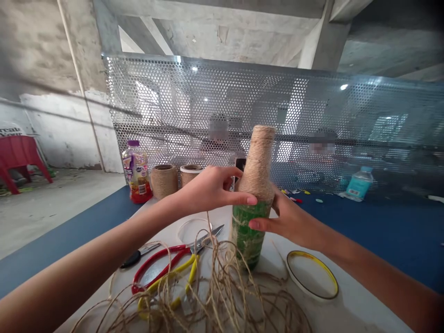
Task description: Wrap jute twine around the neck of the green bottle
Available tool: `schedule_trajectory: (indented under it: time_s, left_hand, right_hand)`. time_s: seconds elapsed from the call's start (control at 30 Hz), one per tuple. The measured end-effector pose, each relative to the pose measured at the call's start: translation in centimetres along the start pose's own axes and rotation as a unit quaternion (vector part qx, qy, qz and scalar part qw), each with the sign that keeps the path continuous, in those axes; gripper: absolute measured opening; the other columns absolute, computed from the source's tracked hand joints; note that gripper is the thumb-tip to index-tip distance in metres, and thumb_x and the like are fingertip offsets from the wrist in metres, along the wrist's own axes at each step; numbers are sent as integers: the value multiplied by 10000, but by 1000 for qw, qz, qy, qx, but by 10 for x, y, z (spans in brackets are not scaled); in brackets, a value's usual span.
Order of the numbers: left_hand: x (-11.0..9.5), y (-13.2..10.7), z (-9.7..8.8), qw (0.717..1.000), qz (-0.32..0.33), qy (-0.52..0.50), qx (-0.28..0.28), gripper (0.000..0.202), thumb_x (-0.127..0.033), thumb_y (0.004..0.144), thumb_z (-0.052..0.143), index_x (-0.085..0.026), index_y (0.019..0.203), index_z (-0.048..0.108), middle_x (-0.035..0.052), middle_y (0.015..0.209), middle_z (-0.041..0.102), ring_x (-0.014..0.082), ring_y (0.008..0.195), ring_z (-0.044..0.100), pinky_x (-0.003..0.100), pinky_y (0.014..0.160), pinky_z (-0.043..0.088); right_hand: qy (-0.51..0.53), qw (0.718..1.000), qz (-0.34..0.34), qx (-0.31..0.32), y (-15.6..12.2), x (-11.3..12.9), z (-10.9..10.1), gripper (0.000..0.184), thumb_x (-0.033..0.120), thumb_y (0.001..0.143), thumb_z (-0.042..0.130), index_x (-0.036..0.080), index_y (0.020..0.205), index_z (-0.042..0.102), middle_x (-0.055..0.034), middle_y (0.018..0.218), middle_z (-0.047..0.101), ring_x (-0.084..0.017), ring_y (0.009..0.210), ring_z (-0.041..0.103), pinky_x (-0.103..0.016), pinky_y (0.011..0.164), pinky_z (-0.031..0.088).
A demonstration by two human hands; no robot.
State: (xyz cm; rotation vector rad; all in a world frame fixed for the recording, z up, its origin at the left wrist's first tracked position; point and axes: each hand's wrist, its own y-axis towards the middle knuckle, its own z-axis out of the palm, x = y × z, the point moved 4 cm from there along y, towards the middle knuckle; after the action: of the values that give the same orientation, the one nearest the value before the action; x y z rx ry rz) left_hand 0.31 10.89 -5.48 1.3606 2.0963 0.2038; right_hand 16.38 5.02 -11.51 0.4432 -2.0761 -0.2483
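Note:
A green bottle (250,231) stands upright in front of me, its neck and shoulder covered in wound jute twine (261,159). My left hand (217,187) wraps around the bottle at the lower edge of the winding, thumb across the front. From the right, my right hand (286,219) grips the bottle a little lower, its thumb on the green part and its other fingers hidden behind. A tangled heap of loose twine (225,296) lies at the bottle's foot, and one strand rises toward my left hand.
Red-and-yellow-handled scissors (163,261) lie left of the bottle, a roll of tape (312,275) right. Behind are twine-wrapped rolls (164,181), a purple-capped bottle (137,173) and a blue-labelled bottle (360,185). A perforated metal screen (180,101) stands behind, with people beyond it.

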Motion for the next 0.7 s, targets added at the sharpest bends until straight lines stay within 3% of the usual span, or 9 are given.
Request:
schedule_trajectory:
  time_s: [0.13,0.23,0.37,0.43,0.53,0.6,0.7]
  left_hand:
    - [7,0,5,995,27,-74,56,462,-517,754,667,-122,994,645,-62,574,376,68,508,334,201,446,224]
    - [12,1,4,995,18,-82,61,459,-514,759,665,-126,1005,651,-66,567,338,70,514,314,200,445,217]
    - [6,0,1,998,19,-30,47,421,-531,746,669,-139,898,658,-70,544,326,68,499,294,208,441,197]
    - [2,-1,-1,999,6,-4,37,421,-552,728,674,-139,800,635,-70,531,327,67,490,288,213,438,191]
    - [-2,-1,-3,1000,5,14,22,433,-563,712,681,-137,751,612,-72,516,330,67,486,285,214,439,195]
    - [-1,-1,-2,999,15,1,34,445,-563,717,676,-132,820,627,-72,523,346,69,489,300,210,439,206]
    - [3,0,-1,998,29,-13,59,487,-559,735,661,-112,925,635,-76,529,348,69,478,301,210,432,209]
  right_hand:
    - [95,990,-36,97,3,1,-1,763,301,798,702,303,1438,287,-71,1443,433,-257,1310,425,-467,1073,374]
    - [80,986,-41,142,2,0,-9,778,314,834,658,321,1476,219,-65,1496,368,-269,1357,365,-497,1089,344]
    - [-53,993,-33,104,-1,4,-16,822,365,756,727,335,1449,287,-44,1522,306,-308,1405,246,-541,1121,263]
    - [-58,996,-11,67,-3,6,-13,824,398,716,754,322,1419,331,-61,1488,356,-329,1377,291,-558,1094,298]
    - [15,1000,2,17,-3,5,-5,731,377,766,719,312,1393,349,-75,1377,492,-297,1272,453,-527,1037,388]
    - [64,998,-9,28,-1,3,-2,688,332,790,707,311,1386,365,-69,1366,510,-270,1248,488,-485,1029,412]
    - [126,986,-21,102,4,2,-2,665,312,816,684,296,1401,369,-66,1405,486,-252,1277,472,-454,1039,415]
